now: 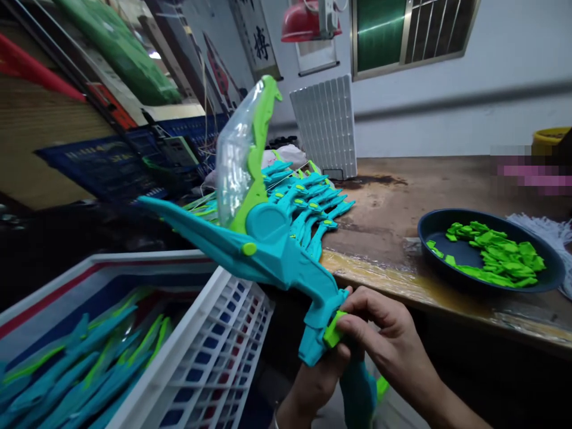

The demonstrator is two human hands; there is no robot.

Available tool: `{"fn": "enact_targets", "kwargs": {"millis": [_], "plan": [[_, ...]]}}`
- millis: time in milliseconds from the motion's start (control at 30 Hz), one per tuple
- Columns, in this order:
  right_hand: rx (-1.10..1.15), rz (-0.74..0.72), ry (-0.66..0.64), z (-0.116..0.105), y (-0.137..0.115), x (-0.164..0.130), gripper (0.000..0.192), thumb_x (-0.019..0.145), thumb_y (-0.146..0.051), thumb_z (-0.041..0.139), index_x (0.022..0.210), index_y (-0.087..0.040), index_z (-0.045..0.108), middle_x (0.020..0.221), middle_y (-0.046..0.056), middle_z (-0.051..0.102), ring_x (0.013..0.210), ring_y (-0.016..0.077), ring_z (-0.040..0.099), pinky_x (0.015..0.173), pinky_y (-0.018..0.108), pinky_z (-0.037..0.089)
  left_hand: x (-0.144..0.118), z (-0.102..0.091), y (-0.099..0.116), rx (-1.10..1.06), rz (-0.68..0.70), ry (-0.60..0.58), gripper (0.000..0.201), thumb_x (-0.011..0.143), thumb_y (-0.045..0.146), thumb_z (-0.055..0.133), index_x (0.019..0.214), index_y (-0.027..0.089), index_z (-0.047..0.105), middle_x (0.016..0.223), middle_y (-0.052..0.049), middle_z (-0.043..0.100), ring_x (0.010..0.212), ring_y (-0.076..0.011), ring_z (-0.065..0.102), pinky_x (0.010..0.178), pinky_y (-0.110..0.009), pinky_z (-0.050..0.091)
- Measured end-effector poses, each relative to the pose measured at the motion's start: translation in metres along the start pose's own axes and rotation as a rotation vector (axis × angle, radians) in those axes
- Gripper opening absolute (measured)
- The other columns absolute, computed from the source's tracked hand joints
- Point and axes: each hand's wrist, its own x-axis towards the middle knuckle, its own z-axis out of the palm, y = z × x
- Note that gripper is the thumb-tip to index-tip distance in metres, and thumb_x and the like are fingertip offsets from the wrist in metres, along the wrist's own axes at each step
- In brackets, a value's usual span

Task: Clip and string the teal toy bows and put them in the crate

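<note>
A teal and green plastic toy (pixel 268 238) shaped like an open-jawed animal head rises in front of me, its clear upper part standing up. My left hand (pixel 315 381) is closed around the toy's lower end from below, its fingers partly hidden. Between the thumb and fingers of my right hand (pixel 388 333) is a small bright green plastic piece (pixel 333 329), pressed against the toy's side near the handle. Whether that piece is seated in the toy I cannot tell. Part of a teal shape (pixel 357 390) shows below my hands.
A dark blue round tray (pixel 447 286) of green plastic pieces (pixel 504 253) stands on the wooden table (pixel 384 190). More teal toys (pixel 313 202) lie heaped there. At left, a white plastic crate (pixel 210 351) holds several such toys (pixel 89 363). A red lamp (pixel 304 22) hangs above.
</note>
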Motion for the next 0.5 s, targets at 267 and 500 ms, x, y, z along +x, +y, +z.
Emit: {"fn": "enact_targets", "kwargs": {"millis": [267, 500], "plan": [[-0.069, 0.018, 0.071, 0.003, 0.015, -0.006, 0.029, 0.098, -0.04, 0.07, 0.078, -0.02, 0.066, 0.077, 0.0, 0.06, 0.063, 0.0115, 0.057, 0.056, 0.023, 0.045, -0.013, 0.009, -0.014, -0.022, -0.135, 0.086, 0.073, 0.087, 0.079, 0.06, 0.125, 0.018, 0.076, 0.126, -0.017, 0.077, 0.126, -0.0373, 0.067, 0.111, -0.049, 0.053], [-0.211, -0.002, 0.121, -0.005, 0.025, -0.016, 0.042, 0.091, -0.039, 0.078, 0.129, -0.027, 0.066, 0.122, 0.008, 0.062, 0.108, 0.0233, 0.063, 0.088, 0.031, 0.058, -0.021, 0.021, 0.008, 0.025, -0.136, 0.266, 0.061, 0.08, 0.074, 0.075, 0.109, 0.021, 0.081, 0.118, -0.014, 0.079, 0.12, -0.0366, 0.069, 0.111, -0.046, 0.052]]}}
